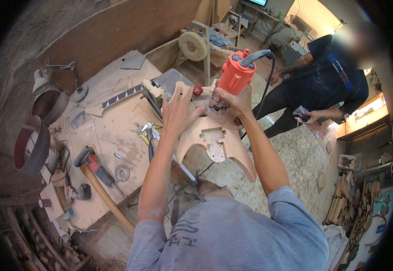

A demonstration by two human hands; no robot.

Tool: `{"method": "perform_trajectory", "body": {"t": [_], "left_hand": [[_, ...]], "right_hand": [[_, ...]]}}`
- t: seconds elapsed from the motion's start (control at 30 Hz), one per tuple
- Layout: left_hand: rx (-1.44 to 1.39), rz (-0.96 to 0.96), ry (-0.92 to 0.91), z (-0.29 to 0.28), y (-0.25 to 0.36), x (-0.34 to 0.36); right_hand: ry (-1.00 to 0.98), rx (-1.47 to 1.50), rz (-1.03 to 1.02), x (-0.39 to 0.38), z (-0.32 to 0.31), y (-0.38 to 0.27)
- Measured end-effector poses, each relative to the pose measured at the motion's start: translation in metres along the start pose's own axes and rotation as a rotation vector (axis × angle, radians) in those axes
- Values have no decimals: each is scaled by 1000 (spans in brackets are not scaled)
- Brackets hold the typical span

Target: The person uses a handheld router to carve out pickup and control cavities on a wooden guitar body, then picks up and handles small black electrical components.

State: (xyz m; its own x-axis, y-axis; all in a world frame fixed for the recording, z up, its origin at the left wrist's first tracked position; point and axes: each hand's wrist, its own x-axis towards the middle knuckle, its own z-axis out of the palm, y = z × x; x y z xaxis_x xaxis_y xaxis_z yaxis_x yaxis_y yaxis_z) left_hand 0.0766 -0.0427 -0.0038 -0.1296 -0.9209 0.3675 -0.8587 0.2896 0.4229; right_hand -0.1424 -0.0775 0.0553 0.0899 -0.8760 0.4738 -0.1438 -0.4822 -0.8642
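An orange-red trim router (236,74) with a clear base stands on a pale wooden electric guitar body (237,156), which has routed cavities and two horns. My right hand (238,100) wraps round the lower part of the router's housing. My left hand (178,110) lies on the guitar body beside the router, fingers stretched out and thumb toward the clear base. A vise (152,95) is just left of that hand, at the bench edge. The router's base hides the bit and part of the wood.
Calipers (149,130) and hand tools lie left of my left forearm. Further left on the dusty workbench (119,119) are a guitar neck (122,96), a sander (95,165) and a cordless drill (76,192). The router's cord (268,77) trails right, near another person (325,86).
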Motion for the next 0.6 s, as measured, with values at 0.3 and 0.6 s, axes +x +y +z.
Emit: {"method": "perform_trajectory", "body": {"t": [0.3,0.6], "left_hand": [[-1,-15,-19,-1,2,0],[31,-24,-48,-4,3,1]], "right_hand": [[-10,13,70,-1,-1,-1],[-6,-21,54,-1,-3,-1]]}}
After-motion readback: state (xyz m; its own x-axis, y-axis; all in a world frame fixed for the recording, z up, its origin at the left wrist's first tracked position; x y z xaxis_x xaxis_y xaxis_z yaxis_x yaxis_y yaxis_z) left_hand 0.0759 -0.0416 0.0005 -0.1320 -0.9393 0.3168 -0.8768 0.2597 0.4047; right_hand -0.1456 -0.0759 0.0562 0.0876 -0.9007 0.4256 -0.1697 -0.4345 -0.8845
